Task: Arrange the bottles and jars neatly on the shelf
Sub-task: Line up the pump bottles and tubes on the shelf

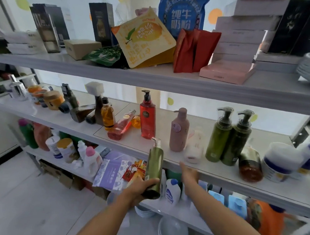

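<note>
My left hand [141, 187] grips the base of a green pump bottle [154, 165], held upright in front of the middle shelf [220, 176]. My right hand [188, 173] reaches toward the shelf's front edge, fingers apart, holding nothing. On that shelf stand a red pump bottle [147, 119], a pink pump bottle [179, 132] and two green pump bottles [228, 138]. A pink-red bottle [121, 125] lies on its side beside an amber bottle [107, 115]. A whitish bottle [194, 148] lies blurred by the pink one. A brown jar [249, 165] and white tubs [278, 162] sit at the right.
The top shelf [153, 76] carries snack pouches, dark boxes and stacked pale boxes. Jars and dark bottles [53, 100] crowd the middle shelf's left end. The lower shelf holds detergent bottles [90, 156] and packets; bowls [173, 232] are stacked beneath.
</note>
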Motion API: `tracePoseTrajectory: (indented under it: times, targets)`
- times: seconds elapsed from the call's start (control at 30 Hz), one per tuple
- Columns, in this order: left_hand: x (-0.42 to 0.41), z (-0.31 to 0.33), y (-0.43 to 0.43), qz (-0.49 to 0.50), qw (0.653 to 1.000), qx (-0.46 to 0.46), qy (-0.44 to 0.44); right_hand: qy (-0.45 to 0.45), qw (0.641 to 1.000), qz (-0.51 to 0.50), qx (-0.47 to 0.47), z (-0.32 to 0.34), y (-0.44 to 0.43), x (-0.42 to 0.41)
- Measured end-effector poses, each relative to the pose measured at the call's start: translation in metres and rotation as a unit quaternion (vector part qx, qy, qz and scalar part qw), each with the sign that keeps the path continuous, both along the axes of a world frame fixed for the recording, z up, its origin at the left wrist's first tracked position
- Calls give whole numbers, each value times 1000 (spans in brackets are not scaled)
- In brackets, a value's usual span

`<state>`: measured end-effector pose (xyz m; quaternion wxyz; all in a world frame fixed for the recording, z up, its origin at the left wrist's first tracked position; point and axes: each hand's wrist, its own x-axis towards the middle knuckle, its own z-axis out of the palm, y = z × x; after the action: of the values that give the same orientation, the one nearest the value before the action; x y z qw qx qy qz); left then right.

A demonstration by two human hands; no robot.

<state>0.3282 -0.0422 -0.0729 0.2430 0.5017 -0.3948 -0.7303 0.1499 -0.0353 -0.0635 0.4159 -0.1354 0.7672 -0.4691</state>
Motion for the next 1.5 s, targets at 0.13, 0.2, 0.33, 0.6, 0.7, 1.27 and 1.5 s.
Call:
tracePoseTrajectory:
  times: [0.13,0.2,0.33,0.6,0.7,1.27,1.5]
  targets:
    - [-11,-24,25,-56,998,-9,15,-159,968,190,-36,-1,32,49]
    - [-16,-27,31,-83,996,-10,16,-163,972,160,-53,-3,44,53]
    - [-23,-21,38,-155,987,-2,41,-196,974,97,-51,-5,59,43]
    - [-43,-4,34,-306,952,-3,19,-150,986,8,-74,6,89,11]
    - [-52,4,32,-348,937,-18,21,-152,984,-10,-93,11,102,-3]
    - [-129,37,-34,-337,646,-535,-428,-121,984,50,-124,25,66,-57]
    - [-152,36,-61,-338,495,-621,-505,-116,985,56,-119,13,41,-77]
